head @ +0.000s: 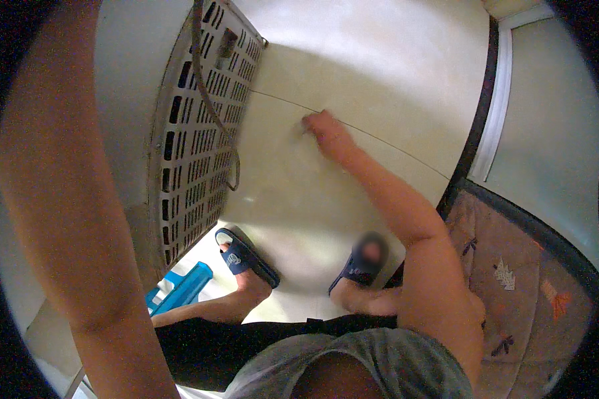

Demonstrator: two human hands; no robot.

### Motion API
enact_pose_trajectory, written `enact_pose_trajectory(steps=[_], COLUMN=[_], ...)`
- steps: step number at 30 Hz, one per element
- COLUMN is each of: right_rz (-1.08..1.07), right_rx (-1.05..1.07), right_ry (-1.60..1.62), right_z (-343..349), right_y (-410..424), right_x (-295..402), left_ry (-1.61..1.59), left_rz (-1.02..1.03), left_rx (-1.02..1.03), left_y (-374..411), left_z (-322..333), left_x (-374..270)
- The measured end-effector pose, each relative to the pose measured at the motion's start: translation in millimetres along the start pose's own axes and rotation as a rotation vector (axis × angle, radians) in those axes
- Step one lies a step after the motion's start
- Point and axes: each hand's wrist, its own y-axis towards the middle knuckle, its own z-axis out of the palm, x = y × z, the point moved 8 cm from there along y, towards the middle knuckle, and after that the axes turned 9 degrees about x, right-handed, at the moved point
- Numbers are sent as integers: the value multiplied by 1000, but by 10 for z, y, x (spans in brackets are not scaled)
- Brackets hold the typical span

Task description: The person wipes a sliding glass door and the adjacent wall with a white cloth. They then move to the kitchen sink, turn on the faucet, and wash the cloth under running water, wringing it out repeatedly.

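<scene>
My right hand (327, 132) hangs low over the pale tiled floor (299, 184), near a thin joint line. Its fingers are curled and blurred, so whether something small is between them cannot be told. My left arm reaches up along the left side of the view, and the left hand lies beyond the top edge. Beside that arm stands a white slotted panel (207, 124), with a grey cable (212, 107) hanging across it. The right hand is apart from the panel, to its right.
My feet in dark blue slides (244, 262) stand on the floor. A blue plastic object (187, 287) lies by the panel's lower end. At right are a white-framed door or panel (501, 99) and a brown patterned cloth (504, 294) beside a dark edge.
</scene>
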Motion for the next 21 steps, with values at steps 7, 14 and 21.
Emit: enact_pose_trajectory(steps=[7, 14, 21], right_rz=[530, -3, -415], right_rx=[-233, 89, 601], right_ry=[-607, -228, 57], right_z=[-1040, 970, 2076], right_y=[11, -23, -943], right_x=[-1383, 543, 1990], left_ry=[1, 31, 53], left_rz=[-10, -29, -11], left_rx=[-1, -30, -39], left_y=[-106, -326, -448], left_z=[-108, -233, -253], left_x=[14, -69, -140])
